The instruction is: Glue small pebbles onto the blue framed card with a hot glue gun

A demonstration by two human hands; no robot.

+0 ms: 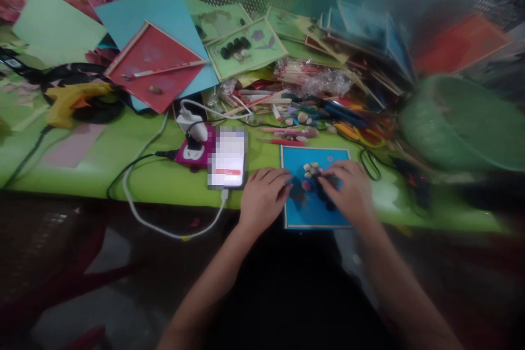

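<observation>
A blue board with a thin pale wooden frame lies at the table's front edge. Whitish pebbles are clustered on it, with a purplish pebble just below and dark stones partly under my right hand. My right hand reaches over the board from the right, thumb and fingertips pinched together beside the pebbles; what they grip is hidden. At the board's left edge, my left hand rests with fingers extended and thumb apart, holding nothing visible.
Left of the board are a phone on a white cable and a purple power strip. A yellow glue gun lies further left. Pens, sticks and scissors crowd behind. A green basin stands right; framed pebble pictures lie at the back.
</observation>
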